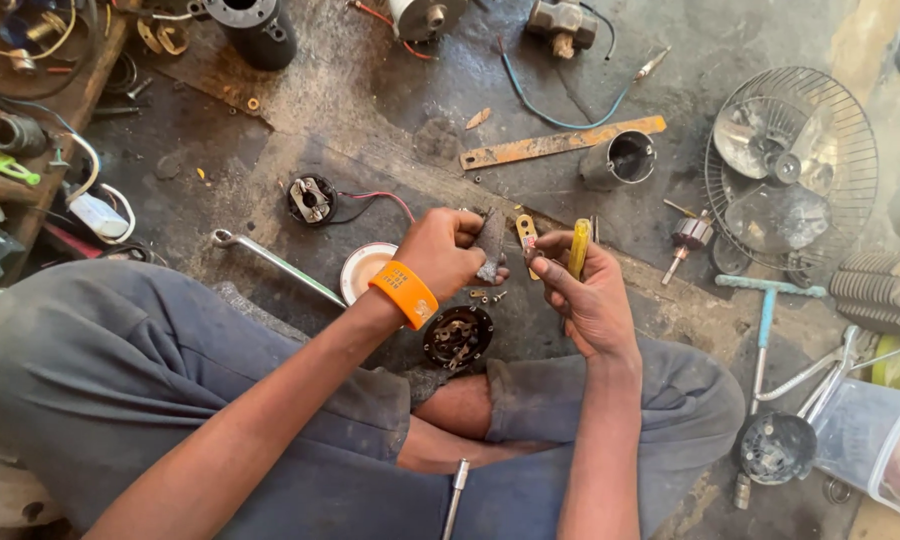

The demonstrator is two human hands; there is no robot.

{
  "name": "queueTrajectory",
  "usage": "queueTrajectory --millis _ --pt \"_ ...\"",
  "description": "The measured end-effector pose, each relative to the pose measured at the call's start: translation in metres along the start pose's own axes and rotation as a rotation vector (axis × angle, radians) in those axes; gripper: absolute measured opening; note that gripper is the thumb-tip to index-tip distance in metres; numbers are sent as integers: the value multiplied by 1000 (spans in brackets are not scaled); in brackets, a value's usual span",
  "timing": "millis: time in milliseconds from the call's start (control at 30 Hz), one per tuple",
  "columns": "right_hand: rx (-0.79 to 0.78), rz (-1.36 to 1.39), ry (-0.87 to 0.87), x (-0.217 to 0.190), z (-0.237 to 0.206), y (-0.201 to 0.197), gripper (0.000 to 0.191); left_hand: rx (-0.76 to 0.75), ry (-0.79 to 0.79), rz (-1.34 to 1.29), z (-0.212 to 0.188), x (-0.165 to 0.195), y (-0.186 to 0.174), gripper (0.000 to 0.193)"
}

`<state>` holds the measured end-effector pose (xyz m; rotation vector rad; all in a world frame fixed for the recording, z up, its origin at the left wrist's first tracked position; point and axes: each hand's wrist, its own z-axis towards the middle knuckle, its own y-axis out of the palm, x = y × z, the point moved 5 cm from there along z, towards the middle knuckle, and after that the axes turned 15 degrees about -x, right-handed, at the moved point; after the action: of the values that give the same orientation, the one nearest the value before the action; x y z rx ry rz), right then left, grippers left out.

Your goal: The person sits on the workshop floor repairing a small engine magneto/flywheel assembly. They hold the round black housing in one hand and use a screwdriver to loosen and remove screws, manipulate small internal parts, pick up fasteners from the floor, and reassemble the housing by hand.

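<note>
A small dark grey part (491,245) is pinched in the fingers of the left hand (443,250), which wears an orange wristband (404,293). Just beside it, the right hand (588,290) is closed around a yellow-handled screwdriver (578,247) (tip hidden). Below them, a round black motor cap (458,336) lies on the grimy floor (370,110), a long spanner (275,260) to its left.

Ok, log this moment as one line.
left hand: grips dark flat part | right hand: holds yellow-handled tool | round motor part: on floor below

Orange wristband (404,293), yellow-handled screwdriver (578,247), grey trousers (120,370), blue hammer (766,312).
</note>
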<state>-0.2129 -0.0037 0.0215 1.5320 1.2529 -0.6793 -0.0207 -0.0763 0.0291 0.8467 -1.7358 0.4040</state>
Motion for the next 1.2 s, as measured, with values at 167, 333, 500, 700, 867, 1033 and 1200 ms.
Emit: queueTrajectory --millis 167,333,500,700,867,1033,1200 --pt "9 7 8 0 0 3 29 -30 36 -35 1 -1 2 16" --pt "38 8 -5 -1 1 -1 26 -77 -18 -302 5 -10 7 23" --pt "77 53 -8 4 2 -11 24 120 -59 41 8 -22 -5 29" --pt "61 71 -31 7 2 -17 20 283 53 660 10 -34 0 24" --pt "51 68 -36 5 -1 -16 20 240 35 769 11 -47 5 22" --pt "49 68 -38 2 -2 -12 20 185 -70 821 12 -53 3 25" --pt "70 63 -27 0 -3 -11 19 209 -5 866 10 -52 3 27"
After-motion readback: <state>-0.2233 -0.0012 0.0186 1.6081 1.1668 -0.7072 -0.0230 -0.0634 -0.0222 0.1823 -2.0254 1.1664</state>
